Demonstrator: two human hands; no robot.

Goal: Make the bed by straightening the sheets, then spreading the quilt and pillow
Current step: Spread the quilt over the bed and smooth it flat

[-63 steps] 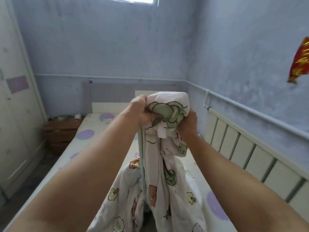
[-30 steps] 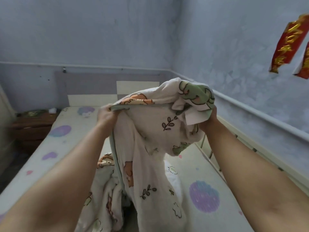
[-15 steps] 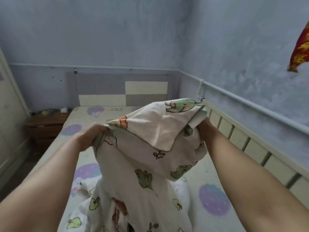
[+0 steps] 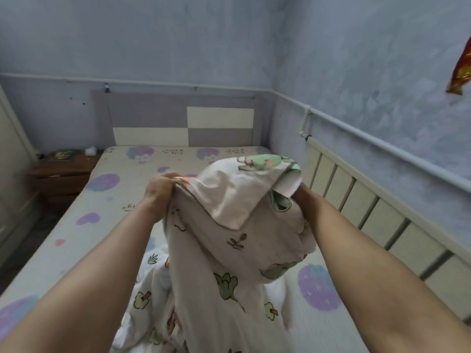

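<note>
Hands clenched, left hand [image 4: 159, 191] and right hand [image 4: 302, 200] gripping quilt [image 4: 229, 240] top edge above the bed [image 4: 102, 207], rest heaped below.

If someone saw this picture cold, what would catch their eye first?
First the cream quilt printed with cartoon vegetables, held up mid-frame between the left hand and the right hand, its lower part trailing onto the purple-patched sheet. Behind it stands a grey and cream headboard, and a red and gold ornament hangs at the upper right edge.
</note>
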